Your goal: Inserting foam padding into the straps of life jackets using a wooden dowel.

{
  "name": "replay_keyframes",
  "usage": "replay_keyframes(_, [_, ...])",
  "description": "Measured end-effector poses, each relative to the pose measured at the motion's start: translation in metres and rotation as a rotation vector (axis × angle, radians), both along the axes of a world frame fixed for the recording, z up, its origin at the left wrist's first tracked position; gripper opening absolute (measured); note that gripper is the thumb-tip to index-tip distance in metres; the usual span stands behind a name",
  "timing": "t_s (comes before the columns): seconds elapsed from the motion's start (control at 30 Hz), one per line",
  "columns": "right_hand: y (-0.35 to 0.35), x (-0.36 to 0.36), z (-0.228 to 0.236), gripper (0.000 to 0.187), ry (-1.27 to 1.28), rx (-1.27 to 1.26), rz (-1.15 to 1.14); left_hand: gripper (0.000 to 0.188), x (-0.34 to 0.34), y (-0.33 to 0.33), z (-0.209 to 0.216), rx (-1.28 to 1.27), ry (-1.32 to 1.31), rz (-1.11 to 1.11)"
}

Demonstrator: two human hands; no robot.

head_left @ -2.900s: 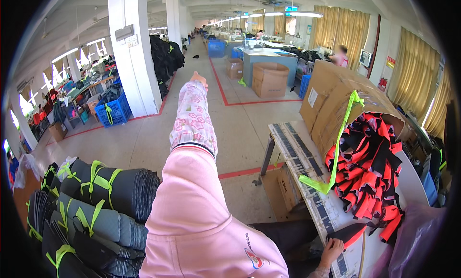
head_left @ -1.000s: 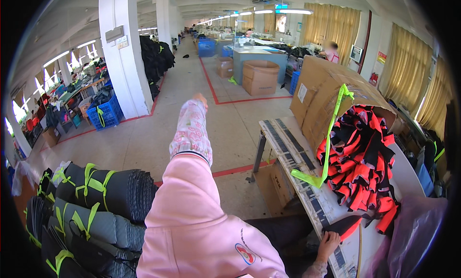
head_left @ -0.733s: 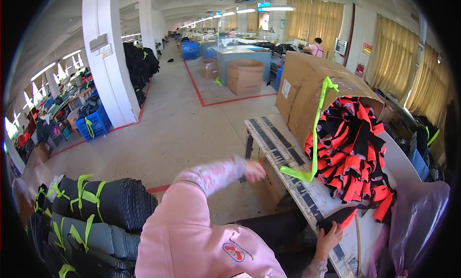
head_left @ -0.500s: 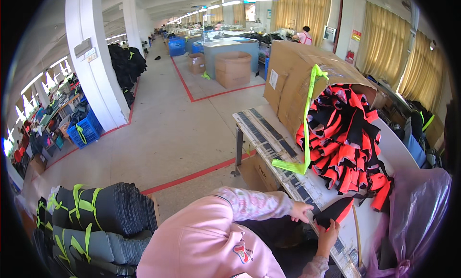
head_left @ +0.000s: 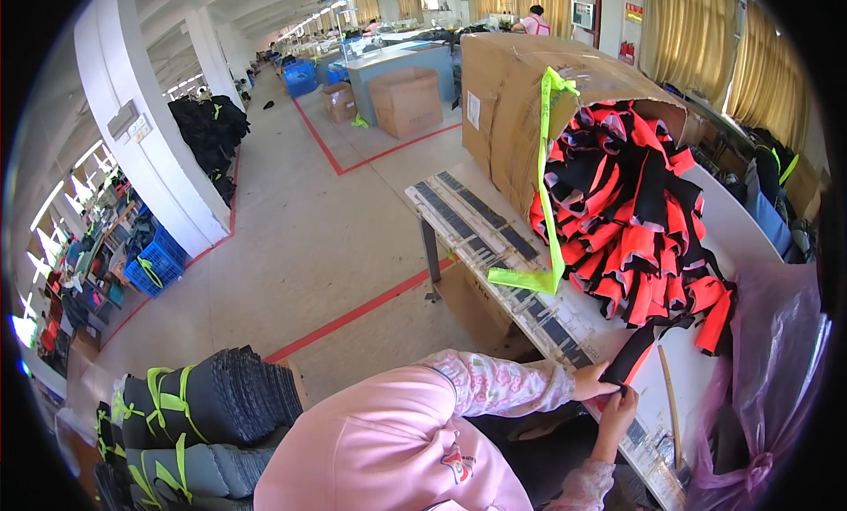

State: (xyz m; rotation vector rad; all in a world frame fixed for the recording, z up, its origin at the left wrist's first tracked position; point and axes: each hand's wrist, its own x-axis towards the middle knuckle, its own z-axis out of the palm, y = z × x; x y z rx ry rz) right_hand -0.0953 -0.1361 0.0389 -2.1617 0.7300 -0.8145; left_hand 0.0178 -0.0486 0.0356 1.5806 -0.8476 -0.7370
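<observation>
A black and bright orange fabric strip (head_left: pixel 629 356) lies aslant at the table's near edge, its far end next to the pile. My left hand (head_left: pixel 593 382) is closed on the strip's near end from the left. My right hand (head_left: pixel 619 409) pinches the same end from the right, its fingertips close to those of the left. Just beyond, a large heap of similar black and orange fabric pieces (head_left: pixel 648 238) spills from a cardboard box (head_left: pixel 507 105) lying on its side. A yellow-green tape (head_left: pixel 549 202) hangs from the box down onto the table.
A thin wooden stick (head_left: pixel 670 396) lies right of my hands on the white table (head_left: pixel 609 339). A knotted translucent purple plastic bag (head_left: pixel 768 370) hangs at the right. Tied stacks of dark pieces (head_left: pixel 207 396) stand at the lower left. A white pillar (head_left: pixel 146 132) rises at the left.
The view has shifted. Both hands have come closer together at the strip's near end. The strip now extends toward the heap, with more of its length showing.
</observation>
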Motion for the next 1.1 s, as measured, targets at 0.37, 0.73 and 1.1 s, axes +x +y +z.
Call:
replay_keyframes(0.37, [-0.018, -0.005, -0.033, 0.033, -0.068, 0.118, -0.021, 0.029, 0.009, -0.008, -0.052, 0.194, -0.204, 0.316])
replay_keyframes(0.73, [-0.017, -0.004, -0.003, 0.018, -0.067, 0.244, 0.095, 0.026, 0.019, 0.003, -0.027, 0.175, 0.627, -0.03])
replay_keyframes(1.1, [0.017, 0.016, 0.021, 0.057, 0.314, -0.093, -0.043, 0.026, 0.008, 0.016, -0.025, 0.045, 0.159, 0.11])
